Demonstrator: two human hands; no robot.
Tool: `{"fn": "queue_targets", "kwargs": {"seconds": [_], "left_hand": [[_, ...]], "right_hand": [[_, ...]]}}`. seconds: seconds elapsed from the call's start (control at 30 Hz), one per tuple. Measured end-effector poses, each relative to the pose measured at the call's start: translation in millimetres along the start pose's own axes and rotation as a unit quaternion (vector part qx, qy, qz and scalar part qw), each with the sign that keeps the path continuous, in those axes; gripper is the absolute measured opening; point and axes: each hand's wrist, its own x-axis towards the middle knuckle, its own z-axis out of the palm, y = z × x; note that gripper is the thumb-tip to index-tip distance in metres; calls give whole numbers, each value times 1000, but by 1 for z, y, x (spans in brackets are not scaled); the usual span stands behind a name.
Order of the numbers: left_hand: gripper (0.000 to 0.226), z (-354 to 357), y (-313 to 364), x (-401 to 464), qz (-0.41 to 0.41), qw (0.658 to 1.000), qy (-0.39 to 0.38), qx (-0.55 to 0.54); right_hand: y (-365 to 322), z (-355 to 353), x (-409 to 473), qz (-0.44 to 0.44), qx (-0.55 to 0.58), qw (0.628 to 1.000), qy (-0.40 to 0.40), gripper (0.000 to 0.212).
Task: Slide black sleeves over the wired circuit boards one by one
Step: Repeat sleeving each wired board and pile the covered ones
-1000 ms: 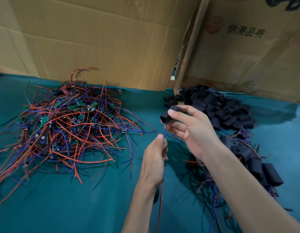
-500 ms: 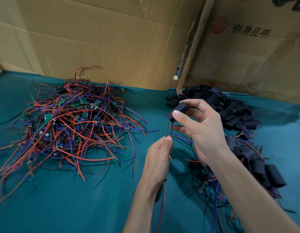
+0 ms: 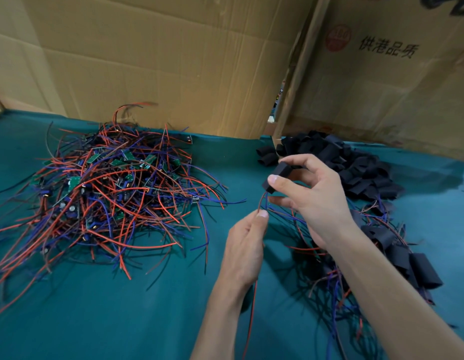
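Step in hand: you are seating one black sleeve [image 3: 275, 178] over a board; the board itself is hidden inside it, so you cannot tell how far it has gone in.
Right hand [image 3: 316, 196]: your grip pinches the sleeve between thumb and forefinger, raised above the worktop [image 3: 147, 320].
Left hand [image 3: 245, 245]: your grip pinches the wires [image 3: 262, 202] that come out of the sleeve's lower end, just below the right hand; a red lead hangs on down past your wrist.
Boards waiting: the tangle of wired circuit boards [image 3: 103, 193] lies on the left of the worktop, well apart from your hands.
Sleeves waiting: the heap of empty black sleeves [image 3: 337, 162] sits at the back right, against the cardboard wall [image 3: 160, 61].
Finished pieces: sleeved boards [image 3: 397, 253] lie along your right forearm.
Next move, as a judgement: pull the wires taut against the sleeve until the board sits fully covered, then set the piece with the finished ones and take a fresh board from the left.
Risk: a hard tug may strain the solder joints.
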Motion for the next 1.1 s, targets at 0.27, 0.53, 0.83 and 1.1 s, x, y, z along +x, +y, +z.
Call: {"fn": "queue_targets", "kwargs": {"seconds": [0.27, 0.53, 0.83, 1.1], "left_hand": [[36, -1, -5, 2, -9, 1000, -6, 7], [35, -3, -13, 5, -37, 998, 27, -47], [28, 0, -3, 5, -38, 991, 5, -130], [25, 1, -11, 5, -45, 988, 12, -146]], "right_hand": [[6, -2, -5, 85, 6, 994, -67, 24], [14, 4, -18, -41, -167, 981, -91, 37], [-1, -6, 3, -15, -24, 999, 33, 33], [-3, -17, 6, -23, -16, 993, 117, 28]]}}
